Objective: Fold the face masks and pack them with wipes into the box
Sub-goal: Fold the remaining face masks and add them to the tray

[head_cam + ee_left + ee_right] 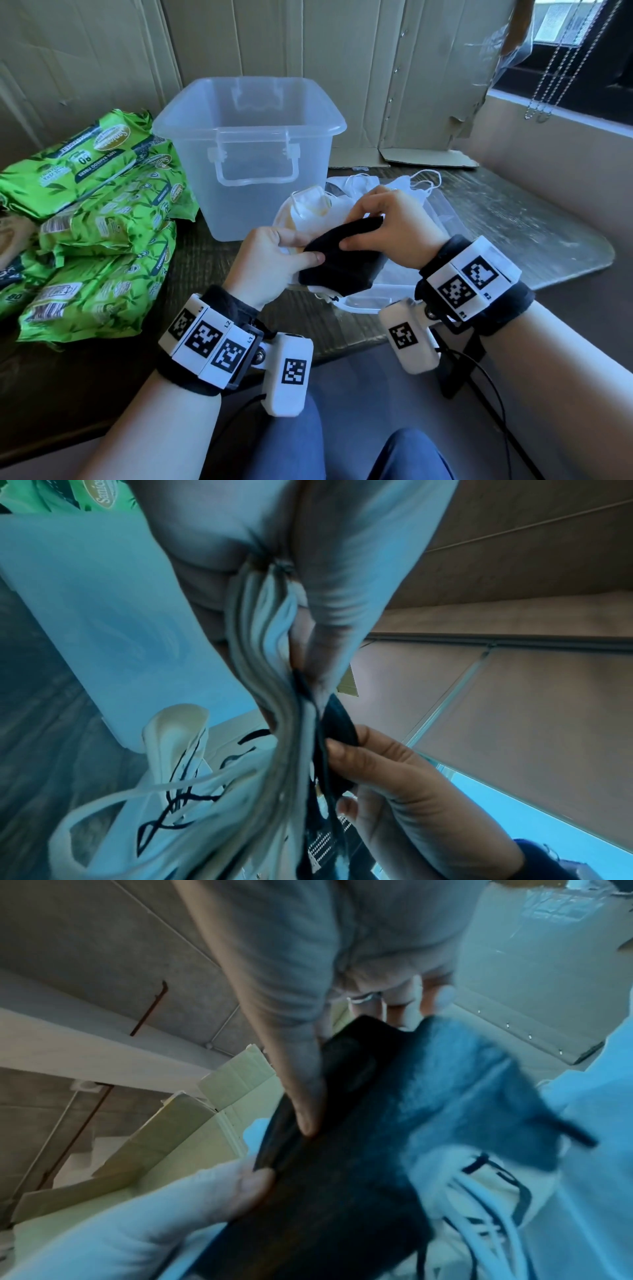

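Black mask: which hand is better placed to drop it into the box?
Probably left. The left hand pinches the black mask and sits directly before the box. The right hand also grips it, but lies farther right.

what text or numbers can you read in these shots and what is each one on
"80": top green wipes pack, printed upside down to the camera.
"80": lowest wipes pack.
"L2", "L1": left wrist marker band.
"Sani...": wipes pack logo, cut off in the left wrist view.
Other pack print: too small or blurred.
Square coded markers: patterns, not words.
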The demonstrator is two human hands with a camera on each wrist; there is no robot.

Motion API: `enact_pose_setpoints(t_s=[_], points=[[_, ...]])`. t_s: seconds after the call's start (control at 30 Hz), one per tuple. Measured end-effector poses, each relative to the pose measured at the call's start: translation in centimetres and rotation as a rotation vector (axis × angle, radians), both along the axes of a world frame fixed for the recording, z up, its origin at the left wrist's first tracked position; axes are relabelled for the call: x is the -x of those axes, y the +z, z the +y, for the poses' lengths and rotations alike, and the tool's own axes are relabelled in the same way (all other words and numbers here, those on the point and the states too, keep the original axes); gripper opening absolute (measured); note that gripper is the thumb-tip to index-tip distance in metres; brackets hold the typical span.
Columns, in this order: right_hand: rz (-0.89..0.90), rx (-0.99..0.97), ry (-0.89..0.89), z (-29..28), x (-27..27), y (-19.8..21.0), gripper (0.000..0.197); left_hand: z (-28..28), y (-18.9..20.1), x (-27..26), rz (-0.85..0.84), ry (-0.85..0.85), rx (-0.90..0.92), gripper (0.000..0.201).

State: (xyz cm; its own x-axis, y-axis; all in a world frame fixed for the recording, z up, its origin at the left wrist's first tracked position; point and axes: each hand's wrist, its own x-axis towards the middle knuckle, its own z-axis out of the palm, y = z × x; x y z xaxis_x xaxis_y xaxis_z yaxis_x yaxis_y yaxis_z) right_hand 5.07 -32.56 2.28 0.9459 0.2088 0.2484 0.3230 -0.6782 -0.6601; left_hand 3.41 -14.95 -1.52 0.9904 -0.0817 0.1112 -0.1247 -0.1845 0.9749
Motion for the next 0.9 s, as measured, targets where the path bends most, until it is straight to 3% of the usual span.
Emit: enact_pose_setpoints(t_s=[0.1,0.17,0.2,0.3,0.37,0.5,0.57,0.63,0.77,0.9], points=[[-0.011,-0.024,0.033,-0.3,0.0,0.0,0.021,0.5,0.2,-0.1,0.031,0.023,0.042,0.017],[-0.078,-0.024,-0.018,-0.9,-0.6,0.2,0.024,0.8,0.3,-0.2,0.068,0.059,0.117,0.037],[-0.156,-0.061,-0.084,-1.2,-1.1,0.3,0.028,0.8,0.4,-0.2,0.090,0.087,0.152,0.037],[-0.399,-0.316,-0.206,-1.7,-1.9,1.2,0.034,0.7,0.6,-0.1,0.139,0.093,0.188,0.036],[-0.431,-0.421,-0.088,-1.4,-1.6,1.5,0.030,0.4,0.7,0.0,0.152,0.051,0.233,0.037],[-0.235,-0.114,0.326,-0.5,0.0,0.3,0.022,0.0,1.1,0.2,0.163,0.013,0.389,0.035],[-0.118,-0.002,0.439,-0.7,0.3,-0.6,0.025,0.2,1.3,0.2,0.196,0.001,0.438,0.050],[-0.031,-0.024,0.484,-1.2,0.4,-1.0,0.034,0.5,1.3,0.3,0.264,-0.036,0.422,0.057],[0.004,-0.039,0.516,-1.9,0.5,-1.0,0.046,0.4,1.5,0.9,0.268,-0.060,0.407,0.016],[0.007,-0.049,0.516,-2.1,0.5,-0.9,0.032,0.2,1.5,0.9,0.280,-0.110,0.394,0.028]])
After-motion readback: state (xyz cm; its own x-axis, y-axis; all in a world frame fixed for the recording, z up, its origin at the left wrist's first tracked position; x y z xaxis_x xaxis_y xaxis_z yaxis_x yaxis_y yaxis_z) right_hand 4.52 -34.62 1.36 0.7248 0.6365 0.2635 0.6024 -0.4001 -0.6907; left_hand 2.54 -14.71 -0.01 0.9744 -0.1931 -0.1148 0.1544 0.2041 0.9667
